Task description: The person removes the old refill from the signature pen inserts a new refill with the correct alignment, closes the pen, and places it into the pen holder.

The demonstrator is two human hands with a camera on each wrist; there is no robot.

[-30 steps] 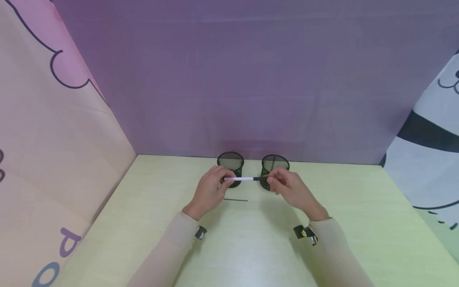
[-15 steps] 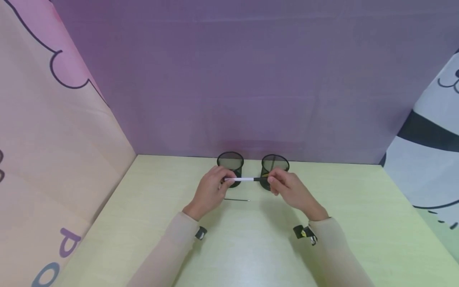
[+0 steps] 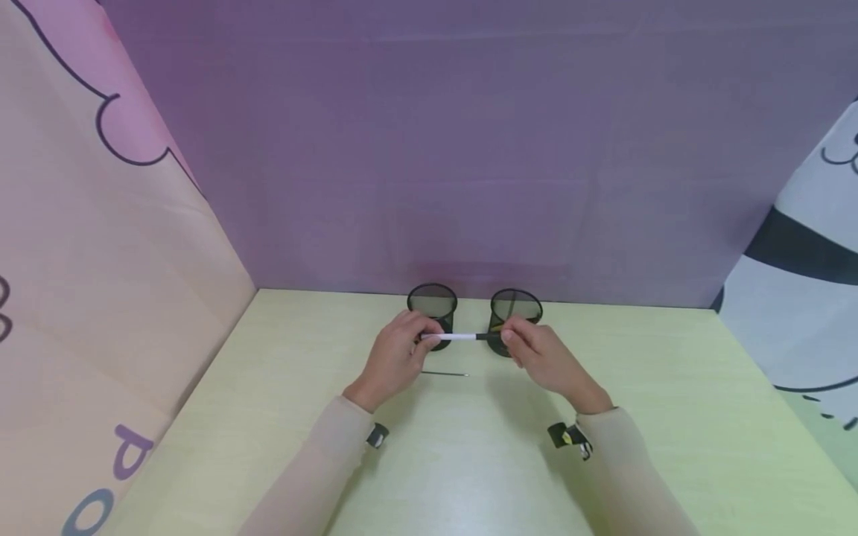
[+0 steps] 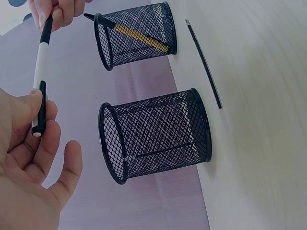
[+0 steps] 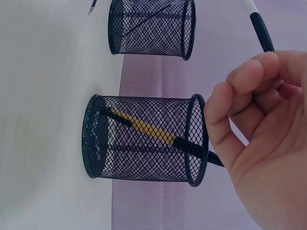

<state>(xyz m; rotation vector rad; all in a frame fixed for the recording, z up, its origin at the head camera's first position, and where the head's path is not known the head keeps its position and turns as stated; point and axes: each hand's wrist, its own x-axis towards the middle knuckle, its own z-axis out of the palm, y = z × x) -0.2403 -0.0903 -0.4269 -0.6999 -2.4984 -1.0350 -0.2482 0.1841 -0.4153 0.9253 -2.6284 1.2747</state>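
Note:
A white pen [image 3: 459, 337] with a black grip and black clip is held level between my two hands, above the table. My left hand [image 3: 395, 356] pinches its clip end between thumb and fingers. At the black grip end, my right hand [image 3: 546, 357] pinches the tip, which its fingers hide. Behind the left hand stands a black mesh pen cup [image 4: 156, 136] with a thin dark line showing through it. A second mesh cup [image 5: 146, 139], behind the right hand, holds a yellow and black pen [image 5: 153, 132] leaning inside.
On the pale table [image 3: 442, 461], just in front of the cups, lies a thin pen refill [image 4: 205, 67] with a dark tube and a metal tip. A purple backdrop [image 3: 429, 149] rises behind the cups. Printed cloth panels [image 3: 100, 298] border the left and right sides.
Both hands keep the same grip on the pen and stay almost still. The whole view shifts very slightly; the refill and cups stay where they were.

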